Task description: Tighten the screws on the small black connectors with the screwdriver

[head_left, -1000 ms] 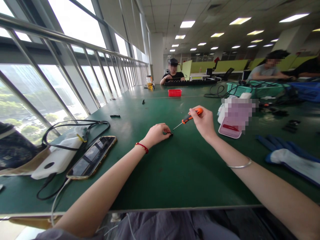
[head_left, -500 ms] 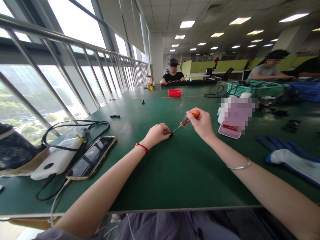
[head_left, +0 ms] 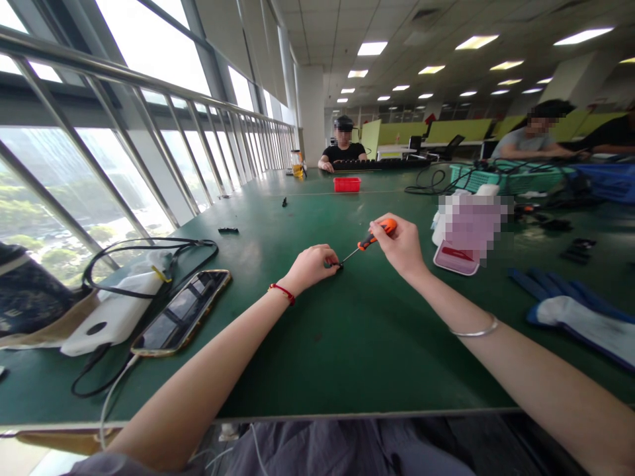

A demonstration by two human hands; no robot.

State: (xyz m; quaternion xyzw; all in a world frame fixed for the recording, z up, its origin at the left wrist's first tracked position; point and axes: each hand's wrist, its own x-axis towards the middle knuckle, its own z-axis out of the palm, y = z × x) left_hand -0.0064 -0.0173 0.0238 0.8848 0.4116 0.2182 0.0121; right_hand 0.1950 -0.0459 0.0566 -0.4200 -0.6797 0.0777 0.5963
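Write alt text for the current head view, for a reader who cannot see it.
A person's right hand holds an orange-and-black screwdriver, its tip at a small black part held by the left hand on a green table. A smartphone lies on the left, a blue-and-white glove on the right.

On the left side of the green tabletop (head_left: 347,357), we observed a smartphone (head_left: 182,312) lying face up with a white cord (head_left: 112,396) at its near end, and a white device (head_left: 116,317) and a looped black cable (head_left: 171,240) just beside it. On the right side, we located a blue-and-white glove (head_left: 585,324), a flat pink object (head_left: 459,250) partly obscured by pixelation, a green basket (head_left: 526,182) with dark cables, and a blue basket (head_left: 608,185) beside it. Toward the far end, we recorded a red basket (head_left: 346,185), a jar (head_left: 297,166) and a person (head_left: 342,153) in a black top, with a metal railing (head_left: 149,84) running along the windows (head_left: 149,39).
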